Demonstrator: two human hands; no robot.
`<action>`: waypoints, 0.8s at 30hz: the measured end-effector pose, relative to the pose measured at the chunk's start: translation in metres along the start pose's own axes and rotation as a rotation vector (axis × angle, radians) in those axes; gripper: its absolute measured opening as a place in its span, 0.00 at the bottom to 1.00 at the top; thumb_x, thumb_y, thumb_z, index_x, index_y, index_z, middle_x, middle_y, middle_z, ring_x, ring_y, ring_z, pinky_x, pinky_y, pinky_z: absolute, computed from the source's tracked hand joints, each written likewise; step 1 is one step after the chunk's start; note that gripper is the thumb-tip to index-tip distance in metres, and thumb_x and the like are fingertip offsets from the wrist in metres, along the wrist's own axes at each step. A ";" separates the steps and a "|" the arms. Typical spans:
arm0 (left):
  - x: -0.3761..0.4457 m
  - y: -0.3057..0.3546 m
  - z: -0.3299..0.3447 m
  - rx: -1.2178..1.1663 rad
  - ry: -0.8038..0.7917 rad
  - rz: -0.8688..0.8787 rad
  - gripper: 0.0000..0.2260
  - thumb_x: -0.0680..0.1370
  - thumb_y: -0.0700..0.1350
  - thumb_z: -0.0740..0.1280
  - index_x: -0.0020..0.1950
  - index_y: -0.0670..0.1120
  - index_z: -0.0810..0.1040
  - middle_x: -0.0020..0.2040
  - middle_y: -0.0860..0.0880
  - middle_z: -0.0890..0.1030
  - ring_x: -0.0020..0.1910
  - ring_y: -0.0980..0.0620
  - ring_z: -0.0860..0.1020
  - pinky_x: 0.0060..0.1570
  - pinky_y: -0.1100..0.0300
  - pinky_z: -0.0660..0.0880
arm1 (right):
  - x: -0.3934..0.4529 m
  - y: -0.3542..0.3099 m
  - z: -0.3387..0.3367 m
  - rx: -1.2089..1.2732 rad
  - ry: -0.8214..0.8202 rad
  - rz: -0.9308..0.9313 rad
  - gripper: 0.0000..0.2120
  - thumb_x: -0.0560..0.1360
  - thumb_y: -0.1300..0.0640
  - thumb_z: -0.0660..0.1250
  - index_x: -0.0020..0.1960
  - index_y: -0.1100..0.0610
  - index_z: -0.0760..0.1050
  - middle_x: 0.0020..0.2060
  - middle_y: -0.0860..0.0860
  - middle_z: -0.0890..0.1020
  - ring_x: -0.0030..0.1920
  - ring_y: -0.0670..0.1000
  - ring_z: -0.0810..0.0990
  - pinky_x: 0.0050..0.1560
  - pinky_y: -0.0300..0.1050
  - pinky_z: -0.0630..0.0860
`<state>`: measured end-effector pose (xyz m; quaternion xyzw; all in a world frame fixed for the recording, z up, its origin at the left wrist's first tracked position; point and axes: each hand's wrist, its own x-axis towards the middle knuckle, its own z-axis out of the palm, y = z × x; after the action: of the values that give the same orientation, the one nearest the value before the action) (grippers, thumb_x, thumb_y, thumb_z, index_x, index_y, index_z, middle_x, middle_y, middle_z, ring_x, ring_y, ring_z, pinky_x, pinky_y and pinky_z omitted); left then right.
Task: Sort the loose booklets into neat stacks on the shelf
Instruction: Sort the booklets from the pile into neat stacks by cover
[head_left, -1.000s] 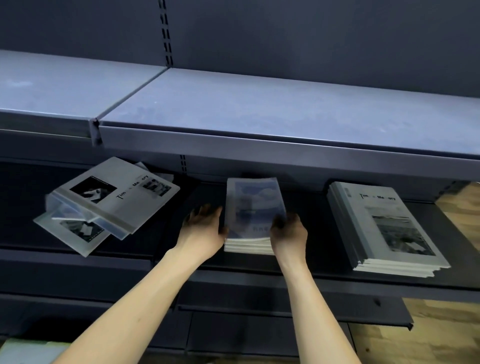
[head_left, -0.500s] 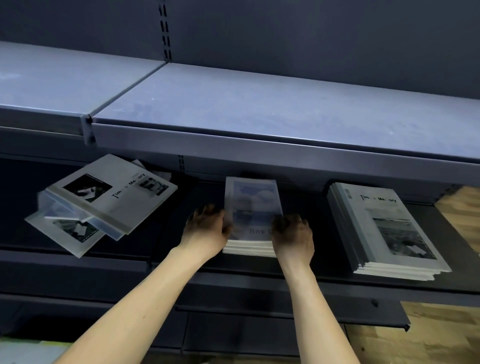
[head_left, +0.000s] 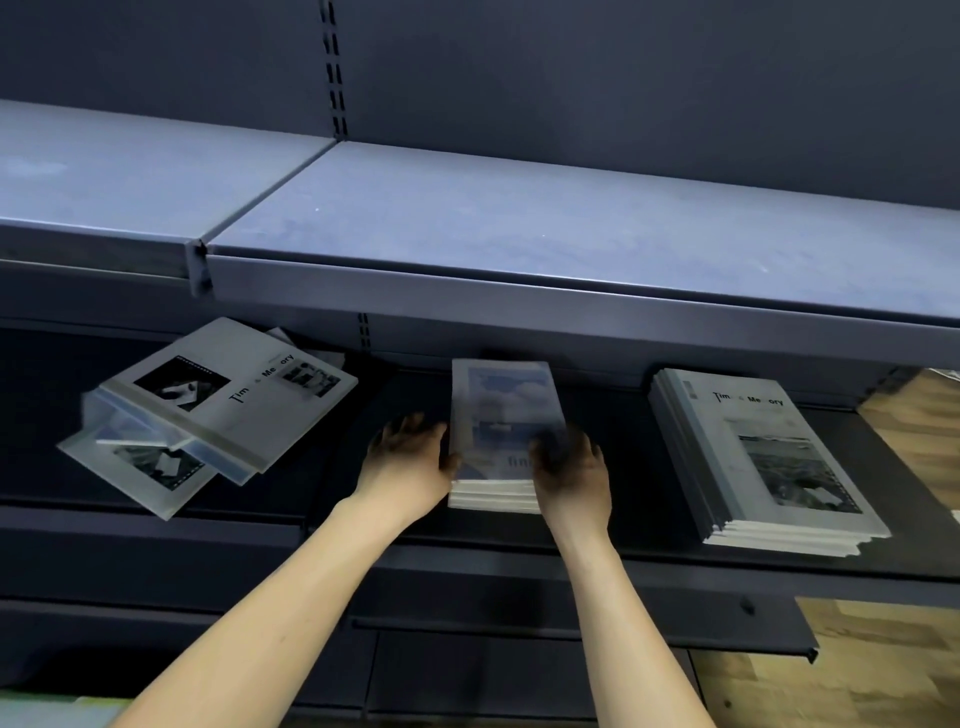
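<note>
At the left of the frame, a loose pile of booklets (head_left: 208, 415) is seen lying askew on the dark lower shelf (head_left: 332, 467), corners fanned in different directions and the lowest one jutting past the shelf's front edge; on the top cover the words "Tim" and "Me ory" can be read, with the letters between blurred. A stretch of bare shelf is left between this pile and the left hand (head_left: 410, 460), which is pressed against the left side of the middle stack (head_left: 501, 415), fingers fairly straight, thumb at the stack's edge. Only the letters "fin" can be made out on that blurred blue cover. The right hand (head_left: 571, 473) is laid on the stack's right front corner, fingers curled over the cover. Another bare gap follows, then a squared stack (head_left: 769, 457) titled "Tim Me ory" is set at the right. The upper shelf (head_left: 519, 234) overhangs everything closely.
</note>
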<state>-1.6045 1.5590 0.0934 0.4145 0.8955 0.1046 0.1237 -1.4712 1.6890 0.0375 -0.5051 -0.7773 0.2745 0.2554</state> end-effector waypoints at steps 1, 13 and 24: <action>-0.001 -0.002 0.000 0.003 0.003 -0.002 0.25 0.82 0.58 0.56 0.77 0.51 0.61 0.78 0.47 0.58 0.76 0.44 0.58 0.73 0.49 0.60 | -0.002 -0.001 0.001 0.002 0.002 -0.005 0.27 0.77 0.39 0.64 0.70 0.53 0.68 0.63 0.55 0.75 0.63 0.57 0.75 0.55 0.52 0.78; -0.043 -0.040 -0.003 0.025 0.072 -0.085 0.25 0.81 0.57 0.59 0.76 0.51 0.64 0.72 0.44 0.68 0.69 0.40 0.67 0.64 0.48 0.69 | -0.038 -0.042 0.012 -0.030 0.051 -0.246 0.28 0.76 0.42 0.68 0.71 0.55 0.72 0.73 0.56 0.70 0.77 0.58 0.61 0.75 0.57 0.61; -0.074 -0.082 -0.006 -0.002 0.196 -0.148 0.25 0.79 0.56 0.62 0.75 0.49 0.66 0.67 0.43 0.73 0.66 0.42 0.70 0.63 0.49 0.69 | -0.082 -0.087 0.044 -0.003 -0.219 -0.405 0.31 0.78 0.38 0.62 0.77 0.50 0.64 0.79 0.55 0.60 0.80 0.58 0.50 0.78 0.58 0.50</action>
<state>-1.6190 1.4497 0.0851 0.3348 0.9314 0.1361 0.0433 -1.5275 1.5763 0.0557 -0.3061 -0.8863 0.2697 0.2190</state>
